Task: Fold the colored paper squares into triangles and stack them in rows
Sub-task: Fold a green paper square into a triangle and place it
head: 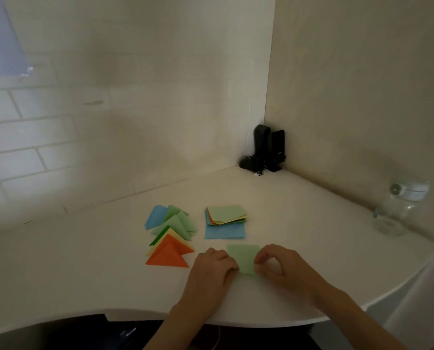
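Green square [243, 257] lies flat on the counter [84, 261] right between my grips: left hand [212, 267] flat on its near-left corner, right hand [276, 265] pinching its right edge. Far corner points away from me, so I reckon the fold goes diagonally.

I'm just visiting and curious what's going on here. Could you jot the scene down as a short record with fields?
Surface: white corner table
In hand: light green paper square, flat on the table
Left hand: rests on the square's left edge
Right hand: pinches its right edge
Folded: row of coloured triangles, orange one nearest
Unfolded: stack of squares, on a blue sheet
Corner: black devices
Far right: clear glass jar
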